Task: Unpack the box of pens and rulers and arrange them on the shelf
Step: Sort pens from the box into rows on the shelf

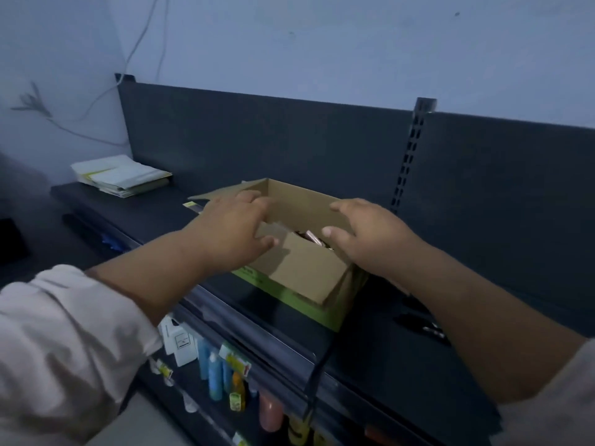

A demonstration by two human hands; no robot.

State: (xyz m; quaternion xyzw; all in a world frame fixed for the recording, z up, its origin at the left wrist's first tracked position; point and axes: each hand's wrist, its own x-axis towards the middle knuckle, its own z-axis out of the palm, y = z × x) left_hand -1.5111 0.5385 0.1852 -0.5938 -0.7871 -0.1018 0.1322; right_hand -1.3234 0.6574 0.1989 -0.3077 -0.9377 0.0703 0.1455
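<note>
A brown cardboard box (309,268) with a green printed side stands on the dark top shelf (154,214), flaps open. Inside, a few dark and pinkish items (310,237) show between the flaps; I cannot tell what they are. My left hand (231,230) rests over the box's left flap, fingers spread and curled over its edge. My right hand (370,236) hovers at the right side of the opening, fingers apart, touching or just above the right flap.
A stack of white and yellow packets (119,177) lies at the shelf's far left. Dark objects (425,326) lie on the shelf to the right of the box. Below, a lower shelf holds bottles and small cartons (215,371). A slotted upright (409,156) stands behind.
</note>
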